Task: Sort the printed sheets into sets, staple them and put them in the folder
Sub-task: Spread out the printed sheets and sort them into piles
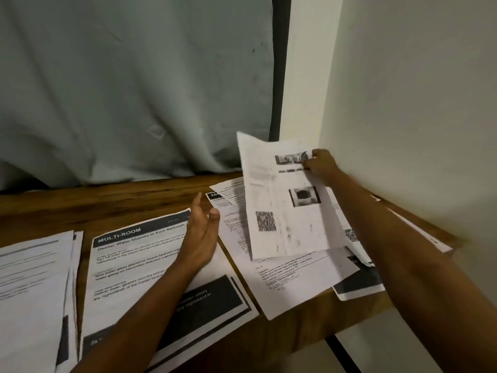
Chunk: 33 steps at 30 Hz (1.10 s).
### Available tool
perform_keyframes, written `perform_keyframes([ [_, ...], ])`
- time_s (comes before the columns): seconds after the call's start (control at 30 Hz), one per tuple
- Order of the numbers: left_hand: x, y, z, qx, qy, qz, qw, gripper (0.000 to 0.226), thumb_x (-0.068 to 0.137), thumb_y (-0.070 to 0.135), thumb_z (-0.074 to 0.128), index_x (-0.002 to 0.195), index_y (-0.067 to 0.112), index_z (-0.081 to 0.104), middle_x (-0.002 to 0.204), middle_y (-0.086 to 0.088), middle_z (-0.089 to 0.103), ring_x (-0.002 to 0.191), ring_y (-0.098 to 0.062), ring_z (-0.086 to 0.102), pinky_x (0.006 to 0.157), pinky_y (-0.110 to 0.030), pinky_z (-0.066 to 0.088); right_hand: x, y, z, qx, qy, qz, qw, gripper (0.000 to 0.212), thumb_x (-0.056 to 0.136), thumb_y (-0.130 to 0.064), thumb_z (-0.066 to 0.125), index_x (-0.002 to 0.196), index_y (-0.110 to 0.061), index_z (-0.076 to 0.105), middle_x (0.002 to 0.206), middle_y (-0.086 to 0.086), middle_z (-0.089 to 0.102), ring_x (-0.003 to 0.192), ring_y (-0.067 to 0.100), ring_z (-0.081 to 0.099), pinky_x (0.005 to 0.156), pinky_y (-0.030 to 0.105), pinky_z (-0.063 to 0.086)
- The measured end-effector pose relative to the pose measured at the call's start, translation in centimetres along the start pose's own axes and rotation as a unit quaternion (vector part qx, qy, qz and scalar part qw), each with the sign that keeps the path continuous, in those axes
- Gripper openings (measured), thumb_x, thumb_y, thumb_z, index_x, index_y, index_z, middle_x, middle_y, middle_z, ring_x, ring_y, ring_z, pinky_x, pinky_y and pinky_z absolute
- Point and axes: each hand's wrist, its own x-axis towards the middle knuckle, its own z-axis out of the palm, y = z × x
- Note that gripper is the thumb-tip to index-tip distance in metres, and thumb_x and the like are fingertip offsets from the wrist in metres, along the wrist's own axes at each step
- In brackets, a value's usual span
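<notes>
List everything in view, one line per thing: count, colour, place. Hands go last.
lifted sheet: one or more, count unclear; white with black print and a QR code; held up above the right side of the table
MULTI-ROOM sheet: top of a small pile; white with black bands; table centre
left stack: several sheets; white with grey print; table's left edge
loose pile: several overlapping sheets; white with black print; table's right end, overhanging the edge
table: one; brown wood; under all the paper
curtain: one; grey-green; behind the table
dark strip: one; black; upright beside the curtain
wall: white; right
left hand: open, over the MULTI-ROOM sheet
right hand: pinches the lifted sheet near its top
</notes>
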Motion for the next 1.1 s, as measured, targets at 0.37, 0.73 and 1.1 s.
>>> perform_keyframes([
  [0.37,0.1,-0.8,0.6,0.251,-0.125,0.087,0.956,0.104,0.065,0.092,0.005,0.152,0.034,0.007,0.161,0.006,-0.001,0.148,-0.018,-0.006,0.118,-0.043,0.001,-5.4,1.1,7.9,-0.231,-0.198,-0.014,0.953,0.04,0.089,-0.026,0.063,0.119,-0.001,0.056,0.119,0.014,0.06,0.112,0.028,0.054,0.085,0.031,0.042],
  [0.73,0.2,-0.3,0.6,0.391,-0.245,0.089,0.883,0.086,0.075,0.078,0.013,0.151,0.038,0.014,0.16,0.007,0.012,0.148,-0.015,0.005,0.118,-0.048,-0.011,-4.5,0.3,8.1,-0.292,-0.265,0.018,0.919,0.062,0.082,-0.031,0.072,0.13,-0.003,0.046,0.128,0.013,0.054,0.116,0.027,0.049,0.086,0.032,0.041],
  [1.1,0.7,-0.4,0.4,0.391,-0.276,0.103,0.872,0.078,0.075,0.065,0.025,0.148,0.038,0.018,0.16,0.01,0.014,0.148,-0.012,0.005,0.117,-0.049,-0.014,-2.1,0.6,8.5,-0.265,-0.221,-0.011,0.939,0.038,0.088,-0.009,0.064,0.125,0.001,0.059,0.129,0.014,0.059,0.117,0.027,0.054,0.093,0.028,0.042],
])
